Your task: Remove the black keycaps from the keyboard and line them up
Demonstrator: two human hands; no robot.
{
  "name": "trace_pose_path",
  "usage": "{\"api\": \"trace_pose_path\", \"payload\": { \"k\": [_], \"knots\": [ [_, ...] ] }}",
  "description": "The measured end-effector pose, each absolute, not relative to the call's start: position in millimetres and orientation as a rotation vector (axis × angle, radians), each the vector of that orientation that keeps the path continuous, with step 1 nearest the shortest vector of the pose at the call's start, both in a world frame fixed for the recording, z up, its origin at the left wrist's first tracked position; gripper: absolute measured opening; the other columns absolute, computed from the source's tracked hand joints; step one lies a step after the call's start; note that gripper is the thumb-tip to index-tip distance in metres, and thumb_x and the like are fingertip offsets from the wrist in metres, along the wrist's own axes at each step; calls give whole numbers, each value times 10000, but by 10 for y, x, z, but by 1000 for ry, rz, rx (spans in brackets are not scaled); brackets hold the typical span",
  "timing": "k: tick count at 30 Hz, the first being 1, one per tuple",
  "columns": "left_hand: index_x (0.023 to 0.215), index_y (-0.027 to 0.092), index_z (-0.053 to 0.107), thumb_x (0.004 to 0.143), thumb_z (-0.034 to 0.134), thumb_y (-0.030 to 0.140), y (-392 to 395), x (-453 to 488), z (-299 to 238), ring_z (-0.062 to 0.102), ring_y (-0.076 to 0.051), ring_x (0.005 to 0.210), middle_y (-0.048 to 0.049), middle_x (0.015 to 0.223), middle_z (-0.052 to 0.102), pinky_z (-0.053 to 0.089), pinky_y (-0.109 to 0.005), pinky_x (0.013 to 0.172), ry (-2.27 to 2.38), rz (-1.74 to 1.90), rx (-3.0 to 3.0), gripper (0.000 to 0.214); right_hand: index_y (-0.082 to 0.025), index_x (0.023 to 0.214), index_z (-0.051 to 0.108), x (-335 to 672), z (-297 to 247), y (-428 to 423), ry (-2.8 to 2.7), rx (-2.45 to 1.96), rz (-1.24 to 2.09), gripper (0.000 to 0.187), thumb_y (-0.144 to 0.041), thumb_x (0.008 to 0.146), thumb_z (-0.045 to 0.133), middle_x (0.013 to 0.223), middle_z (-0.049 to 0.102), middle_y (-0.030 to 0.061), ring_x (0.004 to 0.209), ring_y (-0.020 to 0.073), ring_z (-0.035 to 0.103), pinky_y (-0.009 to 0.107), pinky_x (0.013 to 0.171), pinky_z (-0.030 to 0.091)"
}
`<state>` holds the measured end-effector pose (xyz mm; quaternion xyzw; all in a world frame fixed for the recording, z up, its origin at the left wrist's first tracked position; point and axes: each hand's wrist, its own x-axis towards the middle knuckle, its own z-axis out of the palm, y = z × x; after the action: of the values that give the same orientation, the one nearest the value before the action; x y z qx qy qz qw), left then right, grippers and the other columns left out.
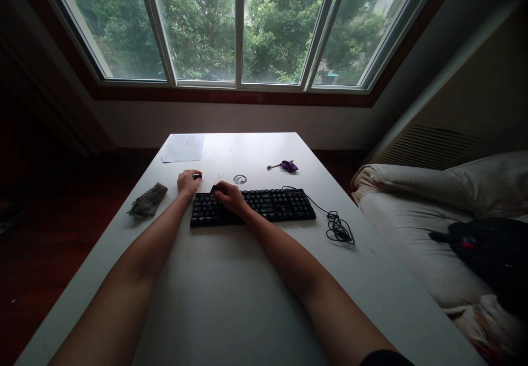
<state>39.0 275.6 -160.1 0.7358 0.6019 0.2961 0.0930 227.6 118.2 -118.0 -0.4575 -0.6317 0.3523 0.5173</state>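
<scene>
A black keyboard [264, 205] lies across the middle of the white table [231, 294]. My left hand [187, 181] rests on the table just beyond the keyboard's left end, fingers curled around a small black keycap [197, 176]. My right hand [229, 195] sits on the keyboard's upper left keys, fingers pinched on a thin wire tool [218, 181] that sticks up from them. What lies under that hand is hidden.
A grey cloth [147, 200] lies left of the keyboard, a sheet of paper [183, 147] at the far left, a purple brush [284, 165] and a small round ring [240, 179] beyond the keys. The coiled cable [338, 228] trails right. A bed [437, 228] stands beside the table.
</scene>
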Motion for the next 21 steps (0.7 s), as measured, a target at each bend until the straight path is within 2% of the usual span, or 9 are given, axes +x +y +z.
{"api": "trace_pose_path", "payload": {
  "k": [12,21],
  "knots": [
    [1126,258,701,832,600,244,2650,356,-1538,533,-273,1160,-78,1194,627,423,-405,1055,1725,1038,2093,311,-206,917,660,2269,-1266,1226,-1516,-1080,845,156,-331,846,600,774,717,-6,709,160,670,282,718,524],
    [1119,214,659,877,510,244,2239,264,-1537,576,-236,1134,-84,1212,619,493,-368,966,1716,1227,1883,286,-216,929,660,2273,-1249,1215,-1522,-1126,799,170,-347,850,587,757,704,-9,699,162,652,279,724,516]
  ]
}}
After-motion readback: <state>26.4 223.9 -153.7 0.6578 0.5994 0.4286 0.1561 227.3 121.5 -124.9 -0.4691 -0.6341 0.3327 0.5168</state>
